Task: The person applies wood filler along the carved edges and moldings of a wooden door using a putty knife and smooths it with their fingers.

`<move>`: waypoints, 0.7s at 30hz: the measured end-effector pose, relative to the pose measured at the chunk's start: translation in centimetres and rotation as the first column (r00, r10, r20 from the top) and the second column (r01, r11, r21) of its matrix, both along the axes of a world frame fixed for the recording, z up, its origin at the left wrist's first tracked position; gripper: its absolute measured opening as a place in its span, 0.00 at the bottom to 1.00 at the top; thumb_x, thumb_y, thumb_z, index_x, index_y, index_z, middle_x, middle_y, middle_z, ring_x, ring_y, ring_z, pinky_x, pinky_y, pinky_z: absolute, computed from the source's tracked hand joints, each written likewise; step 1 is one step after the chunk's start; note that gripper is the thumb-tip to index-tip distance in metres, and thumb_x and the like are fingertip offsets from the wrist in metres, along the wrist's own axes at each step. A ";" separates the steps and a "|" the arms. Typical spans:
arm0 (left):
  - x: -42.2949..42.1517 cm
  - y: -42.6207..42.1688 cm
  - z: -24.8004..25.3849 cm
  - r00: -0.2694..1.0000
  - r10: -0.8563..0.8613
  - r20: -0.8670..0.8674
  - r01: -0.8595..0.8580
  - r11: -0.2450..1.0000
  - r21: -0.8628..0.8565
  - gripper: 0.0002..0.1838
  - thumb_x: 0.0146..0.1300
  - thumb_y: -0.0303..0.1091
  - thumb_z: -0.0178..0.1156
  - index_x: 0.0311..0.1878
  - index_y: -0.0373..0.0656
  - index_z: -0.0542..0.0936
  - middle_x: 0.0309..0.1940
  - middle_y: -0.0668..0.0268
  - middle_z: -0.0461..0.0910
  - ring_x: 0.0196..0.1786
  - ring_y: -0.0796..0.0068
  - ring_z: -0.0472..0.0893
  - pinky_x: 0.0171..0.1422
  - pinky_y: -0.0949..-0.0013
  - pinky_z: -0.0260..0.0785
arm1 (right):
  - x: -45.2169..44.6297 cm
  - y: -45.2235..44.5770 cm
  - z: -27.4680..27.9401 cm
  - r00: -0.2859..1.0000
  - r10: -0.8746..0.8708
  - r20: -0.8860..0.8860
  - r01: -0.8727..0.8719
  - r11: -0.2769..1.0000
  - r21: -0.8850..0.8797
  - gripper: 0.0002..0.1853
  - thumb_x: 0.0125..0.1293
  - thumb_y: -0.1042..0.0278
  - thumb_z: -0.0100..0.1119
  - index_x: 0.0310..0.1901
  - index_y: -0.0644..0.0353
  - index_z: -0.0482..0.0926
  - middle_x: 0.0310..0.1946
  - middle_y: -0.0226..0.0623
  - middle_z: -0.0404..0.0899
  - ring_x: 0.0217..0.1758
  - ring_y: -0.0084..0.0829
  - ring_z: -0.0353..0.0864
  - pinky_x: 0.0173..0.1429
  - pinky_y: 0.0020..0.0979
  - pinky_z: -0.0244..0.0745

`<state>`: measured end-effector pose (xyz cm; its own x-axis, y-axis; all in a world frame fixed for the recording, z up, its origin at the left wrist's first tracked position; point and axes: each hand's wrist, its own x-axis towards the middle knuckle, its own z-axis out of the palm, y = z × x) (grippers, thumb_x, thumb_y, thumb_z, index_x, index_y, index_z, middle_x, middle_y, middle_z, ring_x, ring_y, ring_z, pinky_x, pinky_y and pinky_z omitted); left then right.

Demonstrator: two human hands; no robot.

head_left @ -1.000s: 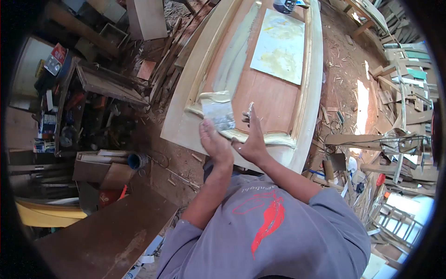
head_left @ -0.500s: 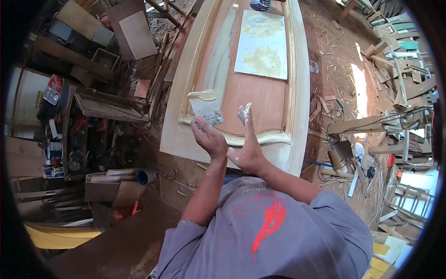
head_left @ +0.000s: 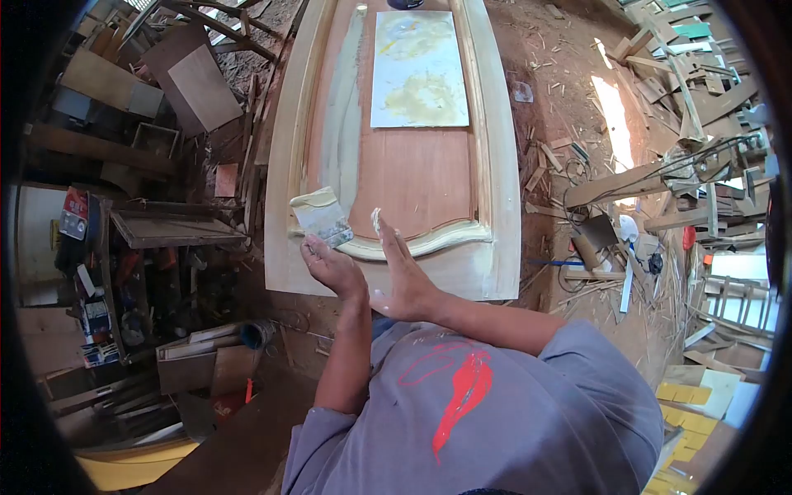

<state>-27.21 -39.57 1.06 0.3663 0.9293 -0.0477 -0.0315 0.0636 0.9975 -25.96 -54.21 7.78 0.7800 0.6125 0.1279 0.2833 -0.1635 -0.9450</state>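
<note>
My left hand (head_left: 332, 268) is closed on a putty knife (head_left: 318, 218) with a wide flat blade. Cream putty (head_left: 313, 200) lines the blade's far edge, and grey-green smears mark the end near my fingers. Close by on the right, my right hand (head_left: 406, 285) is open with fingers stretched out, and a dab of putty sits on a fingertip. The wrists are close together or touching. Both hands are over the near end of a wooden door panel (head_left: 396, 276). A pale filler strip (head_left: 340, 107) runs lengthwise along its reddish inner panel.
On the panel lies a white board (head_left: 421, 111) smeared with yellowish putty; a dark container (head_left: 405, 3) stands beyond it. Wood scraps (head_left: 594, 272) litter the floor at right. A cluttered shelf (head_left: 165, 229) and leaning boards (head_left: 202, 87) are on the left.
The view has shifted, so the panel appears further left. Both hands keep close together, the putty knife still in my left; my right fingers now lean further left, towards the blade.
</note>
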 end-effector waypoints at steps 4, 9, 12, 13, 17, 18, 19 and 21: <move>-1.5 1.2 -0.7 0.998 -0.069 0.015 0.070 0.996 -0.061 0.21 0.87 0.44 0.51 0.52 0.30 0.76 0.45 0.58 0.81 0.46 0.71 0.79 0.55 0.63 0.75 | 3.8 -5.6 -3.0 0.954 -0.116 -0.275 0.044 0.966 -0.256 0.54 0.59 0.69 0.70 0.85 0.66 0.51 0.71 0.62 0.73 0.73 0.53 0.77 0.78 0.47 0.70; -5.2 3.3 -3.0 0.987 -0.123 -0.100 0.115 0.990 -0.077 0.21 0.87 0.45 0.51 0.47 0.32 0.76 0.41 0.62 0.80 0.43 0.75 0.76 0.51 0.65 0.73 | 7.5 -16.9 -13.4 0.813 -0.444 -0.377 0.129 0.769 -0.626 0.47 0.63 0.61 0.67 0.82 0.68 0.60 0.60 0.62 0.84 0.60 0.50 0.88 0.68 0.42 0.80; -5.9 4.2 -3.8 0.967 -0.164 -0.196 0.155 0.986 -0.060 0.20 0.87 0.44 0.51 0.45 0.33 0.76 0.38 0.66 0.78 0.41 0.77 0.74 0.49 0.66 0.72 | 8.4 -18.8 -12.9 0.753 -0.454 -0.477 -0.013 0.714 -0.700 0.46 0.63 0.60 0.65 0.81 0.70 0.62 0.65 0.64 0.81 0.64 0.51 0.86 0.69 0.41 0.79; -5.8 4.5 -4.1 0.958 -0.183 -0.223 0.174 0.983 -0.061 0.20 0.87 0.44 0.51 0.44 0.34 0.76 0.37 0.67 0.77 0.40 0.77 0.73 0.48 0.66 0.71 | 8.6 -18.6 -12.7 0.742 -0.447 -0.499 -0.058 0.699 -0.713 0.46 0.63 0.60 0.64 0.81 0.70 0.62 0.66 0.65 0.80 0.65 0.51 0.86 0.69 0.41 0.79; -4.2 6.3 -4.6 0.938 -0.279 -0.207 0.260 0.959 -0.113 0.19 0.87 0.43 0.51 0.42 0.36 0.75 0.35 0.70 0.74 0.38 0.79 0.71 0.46 0.68 0.69 | 9.0 -17.6 -17.2 0.840 -0.390 -0.378 -0.026 0.667 -0.744 0.47 0.62 0.63 0.61 0.82 0.72 0.59 0.47 0.56 0.85 0.47 0.42 0.87 0.56 0.39 0.82; -3.5 6.8 -3.9 0.931 -0.302 -0.204 0.282 0.952 -0.123 0.19 0.87 0.43 0.51 0.41 0.37 0.75 0.34 0.71 0.73 0.38 0.79 0.70 0.45 0.68 0.68 | 9.1 -16.8 -17.5 0.879 -0.362 -0.312 0.008 0.664 -0.748 0.47 0.62 0.65 0.61 0.82 0.74 0.57 0.38 0.51 0.87 0.38 0.37 0.88 0.49 0.38 0.83; -2.9 7.5 -3.7 0.925 -0.323 -0.199 0.302 0.944 -0.132 0.19 0.87 0.42 0.52 0.40 0.37 0.75 0.33 0.71 0.72 0.38 0.80 0.69 0.45 0.69 0.67 | 9.2 -16.1 -17.7 0.871 -0.387 -0.303 0.014 0.637 -0.771 0.48 0.61 0.65 0.61 0.82 0.74 0.56 0.38 0.52 0.87 0.37 0.37 0.88 0.47 0.38 0.83; -2.4 9.4 -4.1 0.909 -0.366 -0.198 0.346 0.929 -0.129 0.18 0.86 0.42 0.52 0.40 0.38 0.74 0.33 0.72 0.71 0.37 0.81 0.68 0.44 0.70 0.66 | 9.4 -13.5 -17.6 0.856 -0.433 -0.283 0.025 0.581 -0.813 0.50 0.61 0.64 0.61 0.83 0.75 0.53 0.39 0.53 0.87 0.36 0.38 0.88 0.43 0.38 0.83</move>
<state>-29.60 -30.18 -3.09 0.6435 0.7272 -0.2390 0.2244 0.1193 0.9672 -16.54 -67.68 -9.80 0.7490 0.1067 -0.6539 -0.2496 -0.8688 -0.4276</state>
